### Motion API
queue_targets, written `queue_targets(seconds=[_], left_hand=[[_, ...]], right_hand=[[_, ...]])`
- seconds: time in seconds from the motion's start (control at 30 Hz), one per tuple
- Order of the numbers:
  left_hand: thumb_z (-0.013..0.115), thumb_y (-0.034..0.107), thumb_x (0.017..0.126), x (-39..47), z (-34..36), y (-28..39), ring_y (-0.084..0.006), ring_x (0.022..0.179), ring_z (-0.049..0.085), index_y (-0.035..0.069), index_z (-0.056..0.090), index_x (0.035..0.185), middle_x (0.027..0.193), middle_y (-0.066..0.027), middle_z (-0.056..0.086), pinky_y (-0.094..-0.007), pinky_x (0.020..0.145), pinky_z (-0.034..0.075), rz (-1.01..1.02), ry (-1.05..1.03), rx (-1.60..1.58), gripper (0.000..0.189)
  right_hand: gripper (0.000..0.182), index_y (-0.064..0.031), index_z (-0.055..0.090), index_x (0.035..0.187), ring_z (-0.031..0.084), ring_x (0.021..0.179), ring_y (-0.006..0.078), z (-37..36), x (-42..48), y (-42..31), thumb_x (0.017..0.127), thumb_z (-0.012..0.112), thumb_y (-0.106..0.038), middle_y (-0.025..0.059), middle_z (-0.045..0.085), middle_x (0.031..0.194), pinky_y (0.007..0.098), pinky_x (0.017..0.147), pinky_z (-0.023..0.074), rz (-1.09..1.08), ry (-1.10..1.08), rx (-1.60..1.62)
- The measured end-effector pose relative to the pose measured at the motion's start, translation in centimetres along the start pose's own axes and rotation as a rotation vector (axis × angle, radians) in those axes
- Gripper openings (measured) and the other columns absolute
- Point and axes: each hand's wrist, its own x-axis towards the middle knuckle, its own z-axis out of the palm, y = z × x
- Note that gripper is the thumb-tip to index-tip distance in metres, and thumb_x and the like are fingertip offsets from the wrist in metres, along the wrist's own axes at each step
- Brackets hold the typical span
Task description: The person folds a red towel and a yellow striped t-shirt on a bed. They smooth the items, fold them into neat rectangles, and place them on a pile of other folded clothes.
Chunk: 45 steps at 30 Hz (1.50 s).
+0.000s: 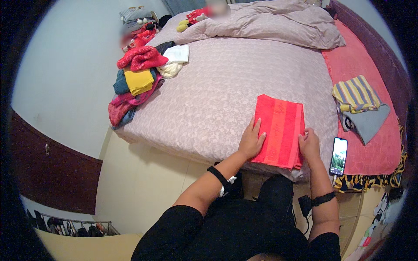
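Note:
A red towel, folded into a rectangle with lighter bands, lies near the front edge of the bed. My left hand rests along its left side, fingers spread and the thumb on top of the cloth. On the opposite side, my right hand pinches the towel's right edge between thumb and bent fingers. Several layers show at the near right corner. Beneath the towel is a pale patterned bedsheet.
Clothes are heaped at the bed's left edge, with a folded yellow cloth among them. On the right, a pink cover carries a striped folded cloth and a grey cloth. A lit phone lies near my right hand. A bunched quilt covers the far end.

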Motion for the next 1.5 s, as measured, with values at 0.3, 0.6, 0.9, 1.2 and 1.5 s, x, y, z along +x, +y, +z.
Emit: queue_targets(seconds=[0.3,0.6,0.9,1.2,1.5], left_hand=[[0.049,0.030,0.093,0.1,-0.1,-0.1,-0.0418,0.135,0.026,0.000,0.028,0.142,0.147,-0.0298,0.019,-0.0408,0.111,0.025,-0.084,-0.061,-0.016,0.062],[0.051,0.029,0.091,0.2,1.1,-1.2,-0.0448,0.132,0.029,-0.001,0.028,0.141,0.143,-0.0328,0.025,-0.0430,0.109,0.026,-0.051,0.050,-0.098,0.063],[0.059,0.034,0.086,0.9,1.0,1.2,-0.0434,0.121,0.042,-0.008,0.036,0.133,0.134,-0.0337,0.037,-0.0436,0.100,0.037,-0.120,0.055,-0.010,0.067],[0.074,0.037,0.075,1.8,0.0,0.1,-0.0314,0.096,0.063,-0.008,0.050,0.119,0.105,-0.0216,0.064,-0.0376,0.083,0.049,-0.565,-0.306,-0.290,0.067],[0.074,0.011,0.075,-0.1,-2.8,0.0,-0.0202,0.096,0.062,-0.004,0.052,0.120,0.112,-0.0123,0.063,-0.0338,0.089,0.048,-0.552,-0.505,-1.012,0.053]], right_hand=[[0.045,0.0009,0.048,0.109,0.062,0.089,0.0408,2.2,1.9,-1.4,0.079,0.070,-0.025,0.0252,0.064,0.095,0.0450,0.078,0.0498,0.084,-0.120,-0.144],[0.054,-0.0006,0.042,0.123,0.060,0.101,0.0381,1.2,2.8,-2.3,0.076,0.069,-0.004,0.0244,0.062,0.107,0.0412,0.085,0.0486,0.006,0.047,0.221],[0.048,-0.0004,0.044,0.121,0.064,0.093,0.0359,0.1,2.2,-1.1,0.078,0.065,-0.001,0.0222,0.065,0.098,0.0385,0.080,0.0500,0.085,0.037,0.189],[0.058,0.0045,0.044,0.122,0.060,0.096,0.0402,2.2,2.3,3.7,0.075,0.072,-0.014,0.0269,0.060,0.106,0.0427,0.082,0.0491,0.139,0.117,-0.059],[0.064,0.0069,0.044,0.123,0.065,0.083,0.0291,2.2,2.7,4.2,0.073,0.076,-0.017,0.0213,0.065,0.093,0.0383,0.078,0.0520,0.185,-0.121,0.243]])
